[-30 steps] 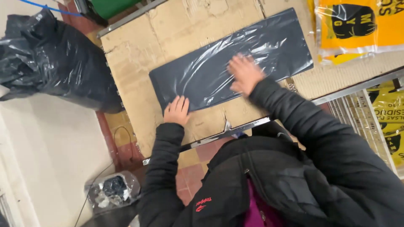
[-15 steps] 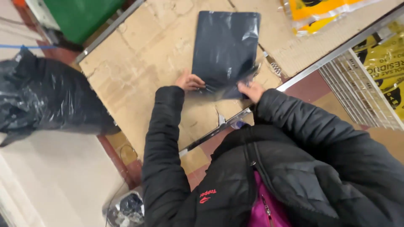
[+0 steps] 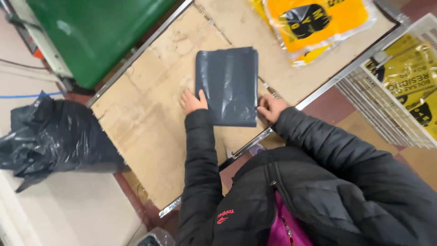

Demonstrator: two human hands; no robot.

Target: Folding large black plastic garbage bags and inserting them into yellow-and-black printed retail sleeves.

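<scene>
A folded dark grey plastic bag (image 3: 227, 85) lies flat on the cardboard-covered table (image 3: 141, 118). My left hand (image 3: 192, 100) rests against the bag's left edge, fingers spread on the cardboard. At the bag's lower right corner sits my right hand (image 3: 270, 108), its fingers curled on the edge there. Both arms are in black jacket sleeves.
Yellow printed bag packs (image 3: 318, 23) lie on the table at the far right. A white wire basket (image 3: 400, 95) holds more yellow packs. A bulging black sack (image 3: 54, 136) sits on the floor at the left, and a green bin (image 3: 95, 32) stands behind the table.
The long dark bag was spread across the table, then folded in half. It now lies as a neat rectangle, and both hands have slid out to its two sides.
</scene>
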